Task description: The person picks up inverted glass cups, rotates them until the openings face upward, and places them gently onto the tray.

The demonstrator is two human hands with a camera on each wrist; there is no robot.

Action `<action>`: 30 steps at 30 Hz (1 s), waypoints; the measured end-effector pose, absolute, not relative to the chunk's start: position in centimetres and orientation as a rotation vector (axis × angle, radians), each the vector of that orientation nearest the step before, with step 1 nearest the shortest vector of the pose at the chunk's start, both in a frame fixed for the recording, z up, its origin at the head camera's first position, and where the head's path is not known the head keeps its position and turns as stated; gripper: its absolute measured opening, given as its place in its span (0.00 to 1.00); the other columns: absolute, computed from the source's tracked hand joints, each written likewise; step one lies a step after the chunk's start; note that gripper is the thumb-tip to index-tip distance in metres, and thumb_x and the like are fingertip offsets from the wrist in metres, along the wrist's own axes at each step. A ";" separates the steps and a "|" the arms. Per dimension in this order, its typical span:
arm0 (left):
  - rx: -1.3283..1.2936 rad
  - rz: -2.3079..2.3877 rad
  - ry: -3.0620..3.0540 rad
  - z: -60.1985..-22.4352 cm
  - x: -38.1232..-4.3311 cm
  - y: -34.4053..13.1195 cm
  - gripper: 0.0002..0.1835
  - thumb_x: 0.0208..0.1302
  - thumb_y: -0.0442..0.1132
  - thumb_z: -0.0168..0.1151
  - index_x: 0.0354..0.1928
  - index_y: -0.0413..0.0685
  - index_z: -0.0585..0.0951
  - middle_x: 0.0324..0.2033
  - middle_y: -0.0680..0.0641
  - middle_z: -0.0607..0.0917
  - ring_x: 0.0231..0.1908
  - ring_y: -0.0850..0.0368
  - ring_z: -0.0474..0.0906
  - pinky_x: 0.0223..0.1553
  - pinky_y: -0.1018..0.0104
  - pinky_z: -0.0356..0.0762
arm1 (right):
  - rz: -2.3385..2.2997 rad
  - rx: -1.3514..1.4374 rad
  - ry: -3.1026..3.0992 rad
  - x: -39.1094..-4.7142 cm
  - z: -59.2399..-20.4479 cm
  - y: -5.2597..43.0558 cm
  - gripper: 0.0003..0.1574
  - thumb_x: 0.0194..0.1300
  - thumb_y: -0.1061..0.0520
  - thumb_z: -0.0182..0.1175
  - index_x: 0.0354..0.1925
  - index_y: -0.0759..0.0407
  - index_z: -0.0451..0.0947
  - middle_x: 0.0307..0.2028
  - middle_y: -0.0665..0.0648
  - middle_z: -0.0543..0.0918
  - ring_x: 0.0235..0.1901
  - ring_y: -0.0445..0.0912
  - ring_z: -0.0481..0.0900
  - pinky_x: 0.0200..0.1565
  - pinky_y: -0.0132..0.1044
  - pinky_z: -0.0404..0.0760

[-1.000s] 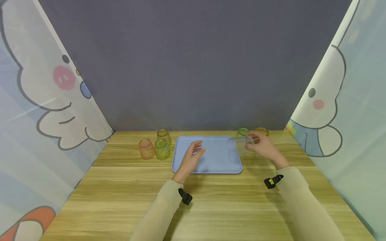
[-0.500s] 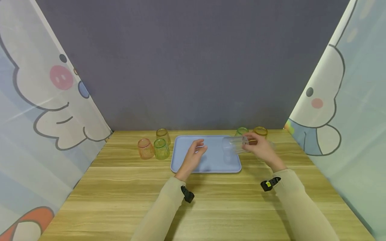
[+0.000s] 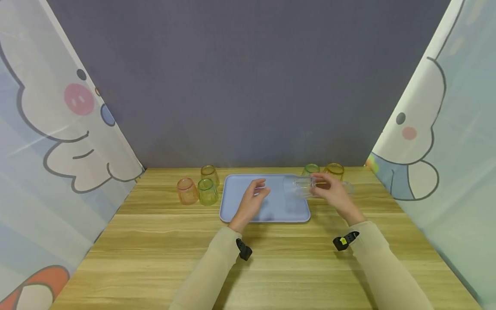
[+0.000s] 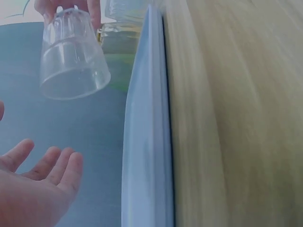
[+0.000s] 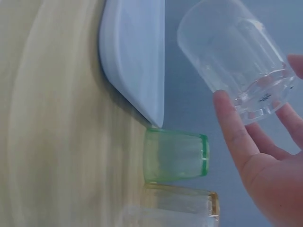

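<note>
1. The clear cup [image 5: 227, 49] is colourless and see-through, wide at the mouth and narrowing to a thick, faceted base; a small dark mark [image 5: 265, 97] shows there in the right wrist view.
2. It hangs in the air, tipped well over, over the three o'clock end of the pale blue tray [image 3: 271, 221]. Its mouth points to about nine o'clock in the head view, where its outline is blurred; pale glints run down its wall.
3. The right hand [image 3: 336, 194], at three o'clock from the tray's centre, pinches the cup by its base with curled fingers and thumb.
4. The left hand [image 3: 249, 202] is above the tray, a little towards nine o'clock from its centre. It holds nothing; its fingers are gently bent, slightly fanned, the thumb apart, and the clear cup lies well apart from them.
5. Beyond the right hand, at about two o'clock from the tray, stand a green cup [image 3: 311, 169] and an amber cup [image 3: 335, 169]; what seems another clear vessel [image 3: 349, 187] is partly hidden behind that hand.
6. On the wooden table [image 3: 279, 267], a pink cup [image 3: 187, 192] and a yellow-green cup [image 3: 208, 193] stand at nine o'clock from the tray, a brownish cup [image 3: 210, 174] at ten.
</note>
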State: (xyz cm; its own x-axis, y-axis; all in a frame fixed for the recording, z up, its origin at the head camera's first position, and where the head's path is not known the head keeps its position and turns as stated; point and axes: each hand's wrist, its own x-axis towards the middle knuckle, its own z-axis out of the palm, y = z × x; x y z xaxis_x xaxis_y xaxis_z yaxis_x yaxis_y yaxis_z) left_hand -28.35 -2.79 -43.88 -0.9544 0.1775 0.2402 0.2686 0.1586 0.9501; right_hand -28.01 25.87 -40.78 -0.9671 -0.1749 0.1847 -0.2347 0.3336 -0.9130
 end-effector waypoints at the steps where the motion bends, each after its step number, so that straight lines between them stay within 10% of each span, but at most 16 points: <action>1: -0.457 -1.946 -2.333 -43.8 -28.3 -2.7 0.24 0.75 0.45 0.58 0.69 0.47 0.72 0.64 0.38 0.75 0.62 0.45 0.73 0.63 0.49 0.70 | 1.757 0.386 -2.506 -28.1 -41.0 25.8 0.36 0.69 0.61 0.64 0.70 0.68 0.66 0.63 0.73 0.71 0.55 0.61 0.76 0.46 0.34 0.84; 11: -0.488 -2.041 -2.264 -43.8 -28.6 -2.5 0.27 0.74 0.41 0.59 0.70 0.40 0.70 0.64 0.33 0.74 0.63 0.39 0.72 0.63 0.43 0.69 | 1.851 0.409 -2.403 -28.1 -41.8 25.1 0.35 0.68 0.62 0.65 0.69 0.69 0.67 0.61 0.75 0.73 0.47 0.39 0.81 0.46 0.35 0.84; 30: -0.603 -2.086 -2.310 -43.4 -28.0 -2.8 0.31 0.76 0.50 0.57 0.76 0.52 0.65 0.68 0.44 0.70 0.66 0.47 0.69 0.64 0.46 0.68 | 2.053 0.541 -2.313 -27.8 -42.0 23.7 0.34 0.70 0.63 0.63 0.70 0.69 0.65 0.62 0.71 0.72 0.49 0.45 0.82 0.49 0.39 0.84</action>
